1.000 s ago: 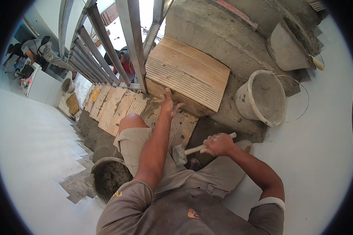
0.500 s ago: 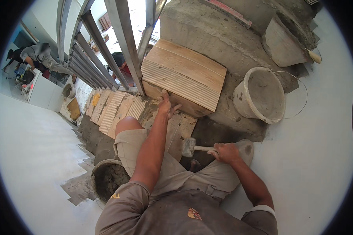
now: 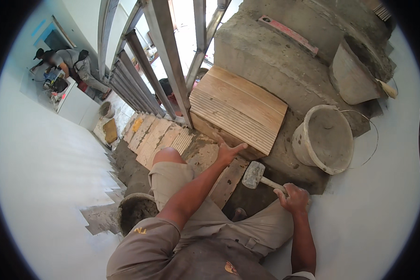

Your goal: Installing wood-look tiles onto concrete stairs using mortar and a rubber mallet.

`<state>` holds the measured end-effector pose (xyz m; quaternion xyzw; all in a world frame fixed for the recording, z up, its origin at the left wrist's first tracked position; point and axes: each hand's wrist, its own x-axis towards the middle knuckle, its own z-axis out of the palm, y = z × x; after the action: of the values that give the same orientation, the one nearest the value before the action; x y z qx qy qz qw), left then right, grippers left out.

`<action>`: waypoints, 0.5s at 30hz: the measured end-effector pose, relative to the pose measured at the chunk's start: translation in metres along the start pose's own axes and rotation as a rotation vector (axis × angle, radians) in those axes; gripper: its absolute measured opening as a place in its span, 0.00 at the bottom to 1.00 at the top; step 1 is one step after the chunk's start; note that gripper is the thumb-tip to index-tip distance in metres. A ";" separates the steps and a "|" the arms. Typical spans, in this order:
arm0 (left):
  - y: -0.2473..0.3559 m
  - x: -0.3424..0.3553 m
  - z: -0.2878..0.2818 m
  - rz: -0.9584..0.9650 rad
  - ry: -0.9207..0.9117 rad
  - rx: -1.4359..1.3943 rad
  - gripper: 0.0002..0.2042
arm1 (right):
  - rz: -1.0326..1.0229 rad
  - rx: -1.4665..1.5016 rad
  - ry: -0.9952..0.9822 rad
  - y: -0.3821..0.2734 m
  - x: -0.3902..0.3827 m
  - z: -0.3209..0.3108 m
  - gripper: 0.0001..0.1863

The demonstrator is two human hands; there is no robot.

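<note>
My right hand is wrapped round the handle of a mallet. Its grey, mortar-stained head hangs in front of the step's right part. With fingers spread, my left hand rests against the lower front face of the tiled step. Wood-look tile with a ribbed front strip covers the tread, and a matching riser stands below it. Part of the riser is hidden behind my left hand.
Metal railing borders the step's left. To the right stand a bucket of grey slurry and a tilted bucket. A red level lies on the upper step. Another mortar bucket sits beside my left leg. Below, a person bends over.
My left hand has slid down and right along the riser, its fingers spreading. My right hand has shifted the mallet slightly nearer the step. The view has shifted, moving the scene right and down.
</note>
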<state>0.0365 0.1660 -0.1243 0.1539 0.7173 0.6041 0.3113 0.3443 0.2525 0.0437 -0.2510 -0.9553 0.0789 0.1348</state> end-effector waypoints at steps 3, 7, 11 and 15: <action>-0.007 0.000 0.011 0.095 0.054 -0.037 0.78 | -0.084 0.015 0.010 0.003 0.010 0.001 0.22; -0.002 -0.002 0.018 0.057 0.028 0.039 0.78 | -0.144 -0.005 0.015 0.024 0.024 0.001 0.23; 0.009 -0.006 0.019 -0.004 0.022 -0.027 0.80 | -0.110 -0.137 0.015 0.037 0.028 0.012 0.23; 0.010 -0.004 0.012 -0.010 0.053 -0.005 0.80 | -0.259 -0.098 -0.048 0.033 0.031 0.005 0.23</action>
<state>0.0460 0.1751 -0.1146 0.1337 0.7245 0.6082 0.2955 0.3315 0.2958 0.0384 -0.1300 -0.9854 0.0198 0.1086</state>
